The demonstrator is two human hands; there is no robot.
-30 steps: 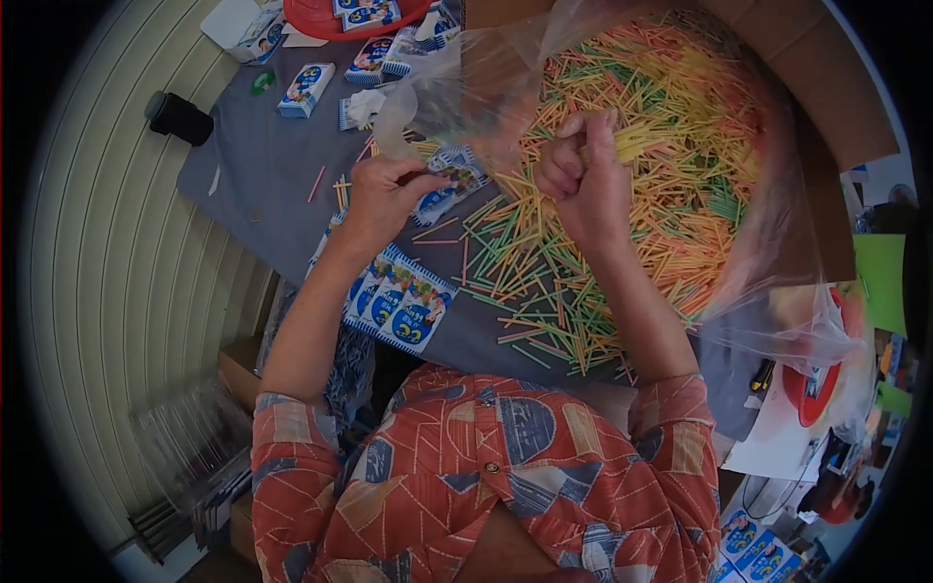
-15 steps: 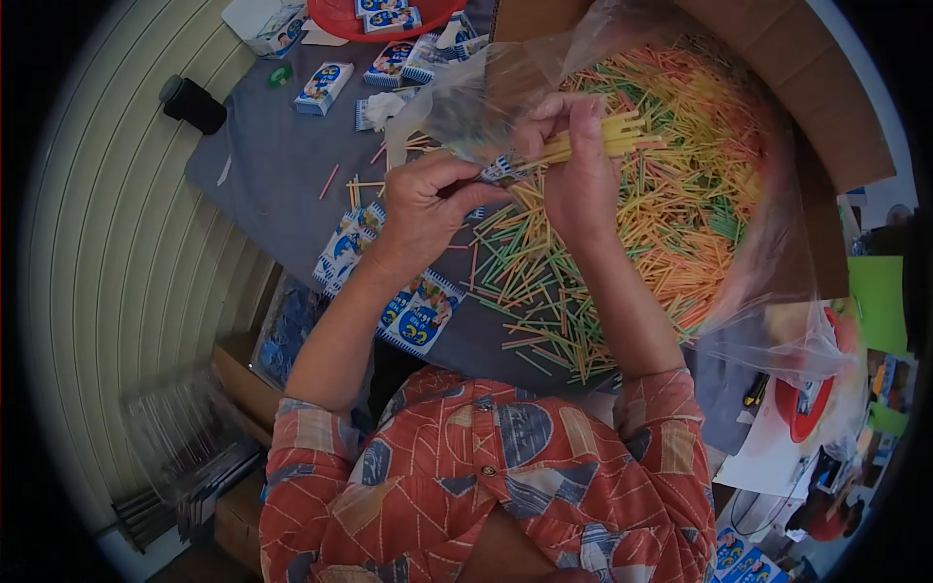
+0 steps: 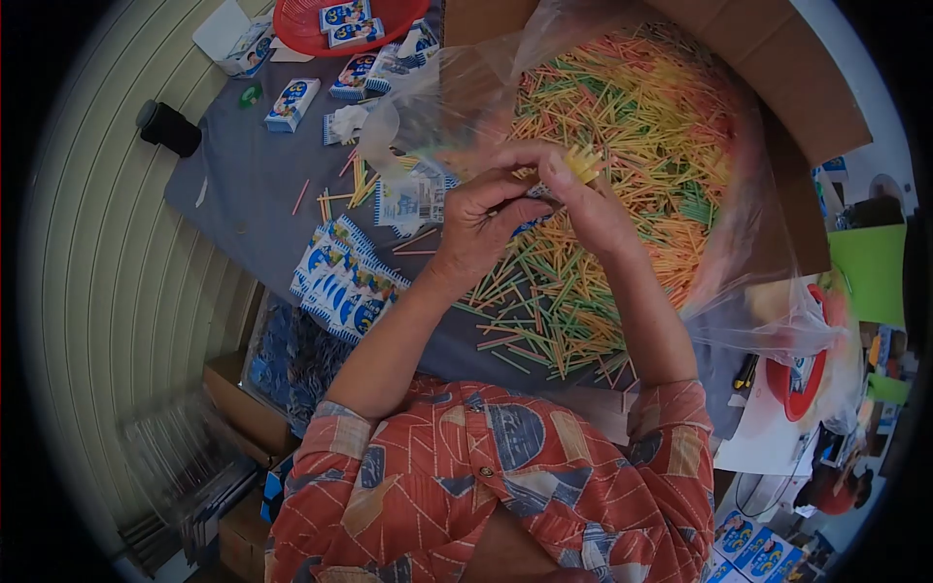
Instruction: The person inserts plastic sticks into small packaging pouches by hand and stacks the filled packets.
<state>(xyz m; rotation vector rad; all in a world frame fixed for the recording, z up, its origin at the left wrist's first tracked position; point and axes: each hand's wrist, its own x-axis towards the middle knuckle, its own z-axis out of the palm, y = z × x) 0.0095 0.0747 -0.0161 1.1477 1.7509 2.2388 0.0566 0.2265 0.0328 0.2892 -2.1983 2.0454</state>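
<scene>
My left hand (image 3: pixel 486 219) is closed on a small blue-and-white packet (image 3: pixel 535 223), mostly hidden by the fingers. My right hand (image 3: pixel 588 199) wraps round a bundle of yellow sticks (image 3: pixel 583 163), whose ends poke up between thumb and fingers. The bundle's lower part appears to sit in the packet's mouth, though the fingers cover the join. Beneath both hands spreads a heap of thin coloured sticks (image 3: pixel 632 126). Flat blue-and-white packets (image 3: pixel 340 282) lie overlapping on the table left of my left forearm, with more wrappers (image 3: pixel 413 199) just beside that hand.
A cardboard box (image 3: pixel 777 68) with a clear plastic liner (image 3: pixel 768 262) surrounds the heap. At the back left are a red basket (image 3: pixel 292 34) with packs, a filled pack (image 3: pixel 292 102) and a green tape roll (image 3: pixel 251 95). A dark cylinder (image 3: pixel 167 128) stands by the ribbed wall.
My hands have come closer together, and the yellow bundle now shows only its ends instead of its length. The whole view has shifted a little.
</scene>
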